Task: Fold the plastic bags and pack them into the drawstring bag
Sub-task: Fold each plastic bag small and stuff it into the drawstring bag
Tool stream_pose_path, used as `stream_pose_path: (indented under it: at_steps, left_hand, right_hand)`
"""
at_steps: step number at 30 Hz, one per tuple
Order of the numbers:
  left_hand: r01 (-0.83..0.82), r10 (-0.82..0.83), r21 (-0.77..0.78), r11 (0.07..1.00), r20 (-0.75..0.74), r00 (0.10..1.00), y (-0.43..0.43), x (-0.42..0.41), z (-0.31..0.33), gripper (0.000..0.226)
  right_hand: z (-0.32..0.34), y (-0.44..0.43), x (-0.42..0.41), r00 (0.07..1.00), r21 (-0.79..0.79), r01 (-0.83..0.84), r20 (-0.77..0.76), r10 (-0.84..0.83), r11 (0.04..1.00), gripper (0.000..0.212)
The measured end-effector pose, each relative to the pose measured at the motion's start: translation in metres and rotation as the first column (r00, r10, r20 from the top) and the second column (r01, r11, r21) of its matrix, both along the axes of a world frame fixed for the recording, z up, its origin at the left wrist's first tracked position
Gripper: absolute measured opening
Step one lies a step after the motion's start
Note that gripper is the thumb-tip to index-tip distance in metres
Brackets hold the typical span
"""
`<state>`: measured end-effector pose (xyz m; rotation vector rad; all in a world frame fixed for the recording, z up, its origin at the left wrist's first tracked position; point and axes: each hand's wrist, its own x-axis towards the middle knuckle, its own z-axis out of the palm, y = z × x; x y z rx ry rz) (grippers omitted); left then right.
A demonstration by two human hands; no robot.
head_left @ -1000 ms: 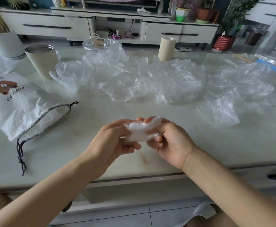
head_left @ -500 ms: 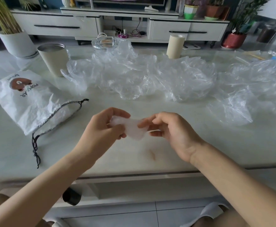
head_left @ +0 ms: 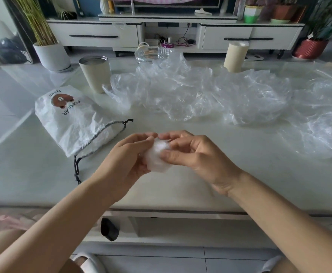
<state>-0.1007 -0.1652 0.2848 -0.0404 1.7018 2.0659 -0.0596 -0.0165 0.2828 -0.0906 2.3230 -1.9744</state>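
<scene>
I see my left hand and right hand both pinching a small folded plastic bag just above the table, near its front edge. The drawstring bag lies toward the left edge; loose plastic bags sprawl along the far edge.

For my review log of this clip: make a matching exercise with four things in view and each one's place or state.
1. small folded white plastic bag
2. white drawstring bag with bear print
3. beige metal-rimmed cup
4. crumpled clear plastic bags

A. upright on the white table
B. pinched between left hand and right hand
C. lying flat, cord trailing
D. spread across the far side

Pairs: 1-B, 2-C, 3-A, 4-D
</scene>
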Motion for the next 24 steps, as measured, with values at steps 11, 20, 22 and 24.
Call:
stream_pose_path:
  at_steps: [11, 20, 22, 24]
  left_hand:
    - [-0.621, -0.26, -0.633, 0.463, -0.766, 0.588, -0.056, -0.032, 0.004, 0.036]
    - [-0.414, -0.364, -0.877, 0.244, -0.479, 0.799, -0.09, -0.06, -0.038, 0.058]
    - [-0.476, -0.365, -0.836, 0.273, -0.548, 0.753, -0.093, -0.062, -0.038, 0.051]
    - [-0.528, -0.36, -0.781, 0.334, -0.623, 0.694, -0.093, -0.059, -0.036, 0.048]
  right_hand:
    - [-0.012, -0.029, -0.029, 0.991, -0.169, 0.131, 0.03, -0.128, 0.977, 0.017]
    - [-0.027, -0.051, -0.045, 0.988, -0.051, 0.14, -0.057, -0.143, 0.989, 0.007]
    - [-0.029, -0.052, -0.047, 0.972, -0.055, 0.212, -0.095, -0.216, 0.976, 0.011]
    - [-0.03, -0.054, -0.048, 0.948, -0.042, 0.253, -0.188, -0.256, 0.967, 0.023]
